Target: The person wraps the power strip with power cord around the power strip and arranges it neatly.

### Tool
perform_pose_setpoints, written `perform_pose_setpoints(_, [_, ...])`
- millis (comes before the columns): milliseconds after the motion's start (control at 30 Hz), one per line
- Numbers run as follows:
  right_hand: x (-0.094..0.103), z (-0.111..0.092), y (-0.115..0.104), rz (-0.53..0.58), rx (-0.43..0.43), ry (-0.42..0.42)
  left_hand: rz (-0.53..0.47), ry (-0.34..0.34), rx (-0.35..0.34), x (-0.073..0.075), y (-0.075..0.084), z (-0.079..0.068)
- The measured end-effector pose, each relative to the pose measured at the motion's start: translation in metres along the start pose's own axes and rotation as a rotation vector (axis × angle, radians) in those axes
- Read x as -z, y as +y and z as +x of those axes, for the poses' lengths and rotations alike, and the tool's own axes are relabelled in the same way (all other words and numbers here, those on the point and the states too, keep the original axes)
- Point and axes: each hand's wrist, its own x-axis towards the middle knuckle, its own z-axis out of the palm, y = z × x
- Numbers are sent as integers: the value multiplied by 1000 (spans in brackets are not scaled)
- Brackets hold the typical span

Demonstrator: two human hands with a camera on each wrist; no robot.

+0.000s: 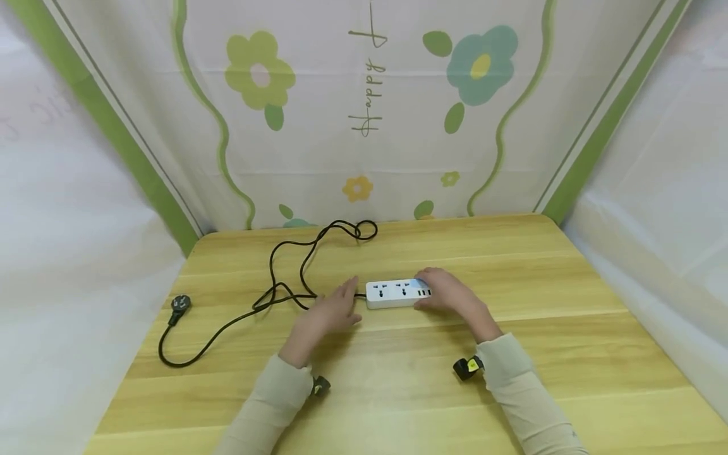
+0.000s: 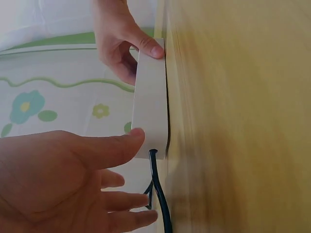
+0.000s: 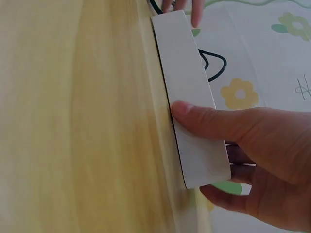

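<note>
A white power strip (image 1: 392, 302) with sockets and several USB ports lies on the wooden table. My right hand (image 1: 446, 292) grips its right end, the thumb (image 3: 194, 116) along the near long side and the fingers round the far side. At the other end, where the black cord (image 2: 154, 170) comes out, my left hand (image 1: 327, 313) hovers with its fingers spread and extended. In the left wrist view the left thumb (image 2: 121, 145) overlaps the strip's corner, and the other fingers lie beyond the cord.
The cord runs left in loose loops (image 1: 279, 294) across the table (image 1: 370, 392), with one loop near the back edge. Its black plug (image 1: 181, 304) lies at the table's left side. A white curtain with printed flowers (image 1: 260, 74) hangs behind, and white sheets flank both sides.
</note>
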Motion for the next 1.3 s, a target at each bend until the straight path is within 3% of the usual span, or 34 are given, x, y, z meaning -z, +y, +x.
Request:
perform_pose_setpoints(100, [3, 1, 2, 22, 19, -2, -23, -43, 2, -3, -3, 1])
perform_pose_setpoints(233, [10, 0, 10, 96, 34, -18, -18, -22, -18, -6, -11, 5])
perform_pose_setpoints(333, [13, -1, 16, 173, 43, -22, -19, 48, -72, -5, -15, 7])
perform_pose_setpoints(500, [17, -4, 17, 350, 73, 31, -8, 250, -136, -1, -16, 7])
perform_pose_setpoints(700, [27, -10, 12, 649, 83, 91, -88, 461, -150, 8, -13, 11])
perform_pose_setpoints(833, [33, -13, 8, 874, 110, 97, -164, 523, -163, 12, -9, 9])
perform_pose_setpoints(967, [37, -15, 2, 1163, 207, 82, -187, 554, -190, 15, -1, 7])
perform_pose_setpoints(1133, [43, -16, -11, 1469, 246, 90, -91, 606, -208, 15, 13, 5])
perform_pose_setpoints(1300, [43, -15, -27, 1570, 182, 206, 34, 620, -307, 9, 26, 2])
